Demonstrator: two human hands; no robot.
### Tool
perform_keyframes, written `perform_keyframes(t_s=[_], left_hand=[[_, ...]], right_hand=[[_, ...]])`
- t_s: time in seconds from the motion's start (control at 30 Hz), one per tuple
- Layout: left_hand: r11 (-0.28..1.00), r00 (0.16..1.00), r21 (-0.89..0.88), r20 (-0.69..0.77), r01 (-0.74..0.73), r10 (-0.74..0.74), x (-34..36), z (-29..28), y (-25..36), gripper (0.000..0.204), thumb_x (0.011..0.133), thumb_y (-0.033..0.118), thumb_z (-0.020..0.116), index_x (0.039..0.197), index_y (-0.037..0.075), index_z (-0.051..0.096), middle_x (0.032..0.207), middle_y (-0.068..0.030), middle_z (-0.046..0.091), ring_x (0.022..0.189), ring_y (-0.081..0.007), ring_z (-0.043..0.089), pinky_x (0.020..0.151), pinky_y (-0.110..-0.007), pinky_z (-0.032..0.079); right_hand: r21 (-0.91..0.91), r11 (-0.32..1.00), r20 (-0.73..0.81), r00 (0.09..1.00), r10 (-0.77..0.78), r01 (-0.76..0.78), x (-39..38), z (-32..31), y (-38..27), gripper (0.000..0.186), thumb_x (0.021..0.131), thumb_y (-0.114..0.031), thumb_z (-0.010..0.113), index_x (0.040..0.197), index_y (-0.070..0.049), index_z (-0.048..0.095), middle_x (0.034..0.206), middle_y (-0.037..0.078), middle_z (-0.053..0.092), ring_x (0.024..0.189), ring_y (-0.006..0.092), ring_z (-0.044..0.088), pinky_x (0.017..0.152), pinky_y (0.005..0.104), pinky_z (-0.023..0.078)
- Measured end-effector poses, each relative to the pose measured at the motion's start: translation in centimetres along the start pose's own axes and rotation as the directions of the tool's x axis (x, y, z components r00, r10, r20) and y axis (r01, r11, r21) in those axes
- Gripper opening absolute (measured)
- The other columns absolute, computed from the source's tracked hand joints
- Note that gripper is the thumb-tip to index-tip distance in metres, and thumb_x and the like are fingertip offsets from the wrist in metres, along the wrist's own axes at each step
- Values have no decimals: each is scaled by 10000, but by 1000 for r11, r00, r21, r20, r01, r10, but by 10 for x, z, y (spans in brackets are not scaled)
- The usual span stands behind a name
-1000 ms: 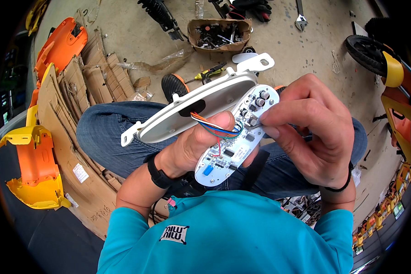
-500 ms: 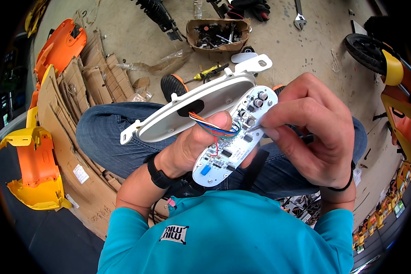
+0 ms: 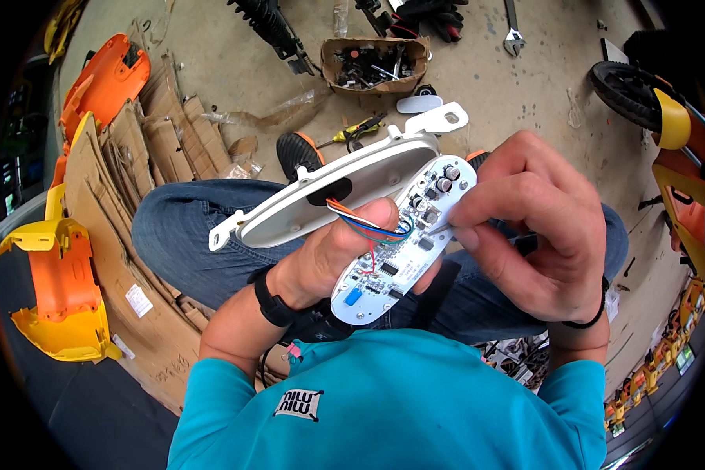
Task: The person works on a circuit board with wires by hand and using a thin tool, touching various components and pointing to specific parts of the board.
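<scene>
Two hands, left hand (image 3: 333, 258) holding circuit board (image 3: 403, 235)

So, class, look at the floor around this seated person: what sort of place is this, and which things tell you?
Probably a repair workshop for small vehicles, perhaps scooters. On the bare concrete floor lie a wrench, a cardboard box of loose parts and orange and yellow body panels. A small wheel stands nearby.

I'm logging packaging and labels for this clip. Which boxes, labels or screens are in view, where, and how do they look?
Cardboard box: top centre on the floor, brown, open, holding dark parts.
Flattened cardboard: left, brown sheets.
White label: on that cardboard, small rectangle.
Shirt patch: bottom centre on the teal shirt, white, black marks.
</scene>
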State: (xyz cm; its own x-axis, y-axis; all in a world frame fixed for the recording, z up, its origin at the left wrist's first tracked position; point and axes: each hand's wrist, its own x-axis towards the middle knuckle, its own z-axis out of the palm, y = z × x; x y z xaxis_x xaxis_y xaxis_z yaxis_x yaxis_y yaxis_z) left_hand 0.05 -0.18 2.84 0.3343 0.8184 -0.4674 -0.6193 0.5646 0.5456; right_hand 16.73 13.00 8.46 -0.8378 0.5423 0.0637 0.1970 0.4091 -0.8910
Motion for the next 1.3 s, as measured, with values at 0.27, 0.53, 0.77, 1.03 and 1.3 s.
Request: perform_keyframes(t_s=[0.27, 0.53, 0.77, 1.03, 1.3], left_hand=[[999, 999, -39, 29, 28, -27, 0, -2, 2, 957, 757, 829, 500, 1290, 34, 505, 823, -125, 639, 597, -175, 557, 574, -278, 405], [996, 998, -80, 50, 50, -46, -2, -7, 1, 969, 740, 801, 563, 1316, 27, 483, 989, -147, 639, 629, -203, 603, 599, -282, 453], [941, 975, -275, 161, 195, -155, -6, -8, -4, 727, 928, 635, 375, 1270, 12, 525, 979, -201, 654, 626, -271, 632, 539, -322, 494], [979, 997, -206, 71, -5, 20, -5, -12, -4, 843, 843, 703, 503, 1343, 25, 479, 1007, -163, 646, 679, -232, 616, 577, -300, 470], [995, 998, -94, -51, -31, 26, -2, -6, -3, 972, 807, 832, 393, 1316, 9, 491, 758, -175, 656, 543, -199, 560, 498, -287, 376]], right_hand=[[56, 998, -20, 1000, -24, 25, 2, 0, 5, 120, 750, -68, 731, 855, -66, 674, 808, 36, 576, 637, 105, 471, 517, 230, 338], [52, 998, -4, 999, -41, 41, 5, -4, 0, 128, 747, -72, 738, 858, -62, 674, 812, 48, 591, 647, 121, 499, 513, 238, 357], [80, 997, 9, 1000, -20, 19, 6, -7, -9, 218, 667, 31, 736, 867, -40, 688, 791, 84, 575, 672, 222, 582, 571, 301, 454], [48, 996, -38, 996, -79, 81, 4, 2, 3, 176, 731, -13, 746, 883, -49, 664, 817, 61, 616, 668, 134, 543, 514, 234, 390], [43, 995, -38, 996, -85, 86, 1, 5, 3, 164, 761, -12, 732, 905, -42, 660, 829, 55, 617, 656, 132, 531, 515, 233, 381]])
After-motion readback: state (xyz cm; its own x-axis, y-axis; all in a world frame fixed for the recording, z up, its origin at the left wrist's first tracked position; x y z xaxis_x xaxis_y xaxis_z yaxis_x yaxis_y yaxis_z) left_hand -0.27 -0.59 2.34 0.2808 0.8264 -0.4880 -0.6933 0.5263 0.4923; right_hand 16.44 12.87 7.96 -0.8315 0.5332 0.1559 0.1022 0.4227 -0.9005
